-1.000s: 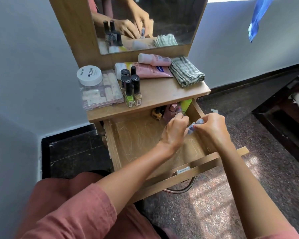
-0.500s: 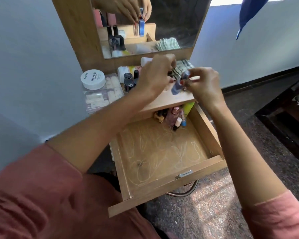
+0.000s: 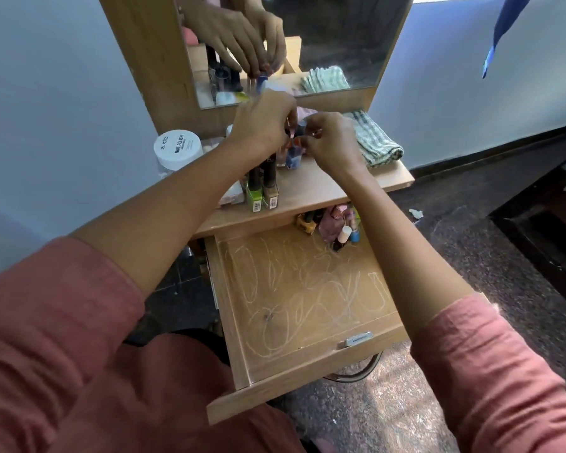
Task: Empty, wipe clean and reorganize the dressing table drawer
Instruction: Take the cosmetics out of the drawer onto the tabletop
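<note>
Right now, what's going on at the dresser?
A person is emptying the drawer. The left hand and right hand pinch small bottles by their tops, right at the tabletop, next to other polish bottles. The drawer is open and mostly bare, with a few items in its far right corner. The cloth lies folded, untouched.

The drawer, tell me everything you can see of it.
The drawer looks like light wood board and is pulled far out from under the dressing table top. Its floor is mostly bare and covered with pale looping scribbles. A small metal handle sits at the top edge of the front panel. A cluster of small bottles lies in the far right corner, partly hidden under the top. Nothing else can be seen touching it.
</note>
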